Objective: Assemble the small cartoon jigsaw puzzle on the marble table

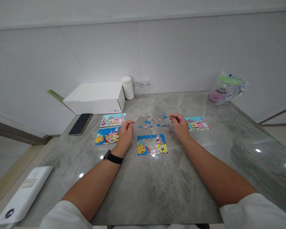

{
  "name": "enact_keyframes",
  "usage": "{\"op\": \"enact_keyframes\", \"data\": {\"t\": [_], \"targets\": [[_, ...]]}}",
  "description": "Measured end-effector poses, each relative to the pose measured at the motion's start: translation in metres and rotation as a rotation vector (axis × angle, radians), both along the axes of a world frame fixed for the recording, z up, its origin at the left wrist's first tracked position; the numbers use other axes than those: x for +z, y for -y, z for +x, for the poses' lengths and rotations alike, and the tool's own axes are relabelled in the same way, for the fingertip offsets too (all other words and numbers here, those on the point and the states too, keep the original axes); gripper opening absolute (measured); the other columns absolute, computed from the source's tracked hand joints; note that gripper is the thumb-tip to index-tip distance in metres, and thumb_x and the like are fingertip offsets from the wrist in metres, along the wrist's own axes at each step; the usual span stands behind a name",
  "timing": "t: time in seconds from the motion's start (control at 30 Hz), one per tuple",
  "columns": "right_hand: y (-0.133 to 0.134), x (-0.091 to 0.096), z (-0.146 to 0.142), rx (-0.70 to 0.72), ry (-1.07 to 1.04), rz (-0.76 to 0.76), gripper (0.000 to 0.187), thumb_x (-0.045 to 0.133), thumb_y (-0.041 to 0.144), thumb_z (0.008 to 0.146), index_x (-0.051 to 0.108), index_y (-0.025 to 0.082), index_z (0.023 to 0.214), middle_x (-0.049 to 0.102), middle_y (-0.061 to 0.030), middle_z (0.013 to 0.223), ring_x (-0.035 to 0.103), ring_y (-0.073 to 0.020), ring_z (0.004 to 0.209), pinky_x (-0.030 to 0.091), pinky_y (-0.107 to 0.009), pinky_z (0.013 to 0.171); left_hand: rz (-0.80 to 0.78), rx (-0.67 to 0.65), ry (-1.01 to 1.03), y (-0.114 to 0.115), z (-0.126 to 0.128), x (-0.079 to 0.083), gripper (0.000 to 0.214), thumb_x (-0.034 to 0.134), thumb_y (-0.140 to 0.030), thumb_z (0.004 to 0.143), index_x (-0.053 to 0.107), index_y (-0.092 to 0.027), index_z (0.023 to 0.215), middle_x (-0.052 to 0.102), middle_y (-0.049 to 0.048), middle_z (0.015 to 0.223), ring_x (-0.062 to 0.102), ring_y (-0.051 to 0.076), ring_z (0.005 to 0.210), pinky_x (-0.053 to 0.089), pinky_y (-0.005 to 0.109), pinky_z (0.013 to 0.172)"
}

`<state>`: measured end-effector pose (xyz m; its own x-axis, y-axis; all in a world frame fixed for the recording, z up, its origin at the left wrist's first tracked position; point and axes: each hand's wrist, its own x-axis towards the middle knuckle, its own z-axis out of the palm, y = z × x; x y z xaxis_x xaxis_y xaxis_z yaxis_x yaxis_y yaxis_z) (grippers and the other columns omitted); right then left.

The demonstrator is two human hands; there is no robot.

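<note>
A partly filled jigsaw puzzle (141,152) with a blue cartoon picture lies flat in the middle, a bare patch showing at its centre. Several loose puzzle pieces (158,125) are scattered just beyond it. My left hand (126,135) rests left of these pieces, fingers loosely stretched out, overlapping the edge of a blue picture card (103,136). On the right, my right hand (180,126) has its thumb and fingertips drawn together beside the loose pieces; whatever may be between them is too small to make out. Behind that hand lies a finished-looking cartoon picture (199,124).
Another cartoon card (109,120) lies beyond the left wrist. A phone (81,124), a white box (95,97), a white bottle (128,88) and glass cups (146,89) stand farther back. A plastic bag (225,89) sits back right, a white device (26,194) front left.
</note>
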<state>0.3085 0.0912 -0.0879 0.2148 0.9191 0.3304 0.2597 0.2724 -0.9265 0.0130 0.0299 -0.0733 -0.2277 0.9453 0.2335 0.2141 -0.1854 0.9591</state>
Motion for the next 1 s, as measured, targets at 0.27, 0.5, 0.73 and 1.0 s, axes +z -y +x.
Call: {"op": "enact_keyframes", "data": {"t": [0.27,0.5,0.73,1.0], "targets": [[0.008,0.0,-0.001,0.088,0.155,0.027,0.026,0.058,0.032,0.088,0.071,0.023,0.108,0.076,-0.0049,0.095,0.07,-0.0233,0.088,0.053,-0.038,0.085,0.026,0.013,-0.054,-0.004,0.0,-0.008,0.02,0.055,-0.03,0.099,0.063,-0.023,0.116,0.056,-0.0038,0.076,0.055,0.015,0.071,0.042,0.027,0.068],[0.01,0.001,-0.004,0.08,0.144,0.031,0.027,0.057,0.035,0.092,0.068,0.023,0.114,0.074,-0.0034,0.093,0.068,-0.0212,0.084,0.052,-0.035,0.081,0.041,-0.006,-0.05,-0.006,-0.001,-0.01,0.023,0.053,-0.031,0.1,0.06,-0.023,0.121,0.059,-0.0023,0.082,0.057,0.015,0.073,0.044,0.027,0.07],[0.008,0.0,-0.005,0.139,0.161,0.0,0.03,0.051,0.043,0.1,0.067,0.025,0.118,0.07,0.0006,0.082,0.066,-0.0182,0.074,0.051,-0.031,0.074,0.036,0.027,-0.176,-0.003,0.0,-0.002,0.022,0.05,-0.035,0.104,0.066,-0.021,0.11,0.053,-0.0022,0.076,0.05,0.016,0.07,0.038,0.029,0.067],[0.015,0.006,-0.009,0.181,0.246,0.007,0.029,0.052,0.042,0.1,0.07,0.023,0.112,0.071,-0.0004,0.08,0.066,-0.0194,0.075,0.05,-0.031,0.074,-0.005,-0.004,-0.173,0.003,0.002,0.004,0.045,0.043,-0.049,0.107,0.057,-0.021,0.075,0.048,-0.0017,0.067,0.048,0.016,0.068,0.036,0.03,0.066]]}}
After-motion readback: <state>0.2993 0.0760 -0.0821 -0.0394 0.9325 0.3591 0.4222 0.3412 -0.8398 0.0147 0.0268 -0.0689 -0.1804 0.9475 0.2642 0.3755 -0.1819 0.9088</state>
